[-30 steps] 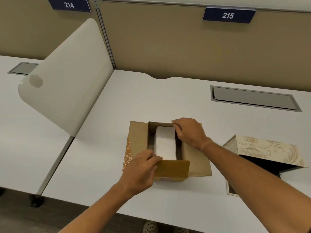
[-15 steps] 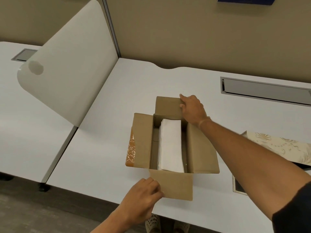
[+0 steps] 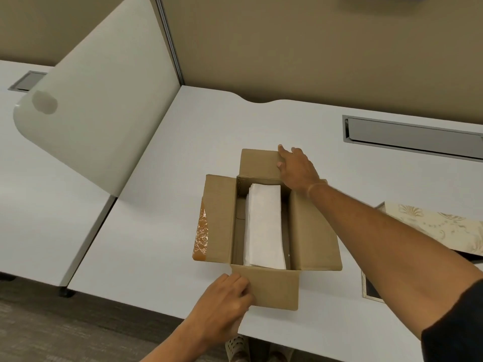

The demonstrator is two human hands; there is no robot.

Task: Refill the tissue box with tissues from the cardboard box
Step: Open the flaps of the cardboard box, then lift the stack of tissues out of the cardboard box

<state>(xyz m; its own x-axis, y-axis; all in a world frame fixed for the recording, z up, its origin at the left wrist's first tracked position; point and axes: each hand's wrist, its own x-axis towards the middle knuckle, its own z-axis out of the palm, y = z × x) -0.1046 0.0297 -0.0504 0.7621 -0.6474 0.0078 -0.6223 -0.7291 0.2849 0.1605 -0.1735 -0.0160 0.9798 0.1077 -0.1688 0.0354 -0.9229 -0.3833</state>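
Head view: white tabletop (image 3: 162,205) fills most of the frame, with a tan partition wall along its far edge and a curved white divider panel (image 3: 99,100) rising along its left edge. A metal cable tray (image 3: 413,138) is set into the tabletop near the far right. The cardboard box (image 3: 219,218) sits near the front edge, about midway along it, with all four flaps folded out; crinkled brown tape (image 3: 200,236) clings to the left flap. Inside it a stack of white tissues (image 3: 265,226) lies lengthwise, with a dark gap on either side. The tissue box (image 3: 439,226), cream with a gold pattern, lies at the right edge of the tabletop, partly hidden behind the right forearm, its dark inside showing below. The right hand (image 3: 295,168) rests flat, fingers spread, on the far flap. The left hand (image 3: 224,301) pinches the left corner of the near flap, fingers closed on the cardboard. A shoe (image 3: 235,348) shows below the front edge.
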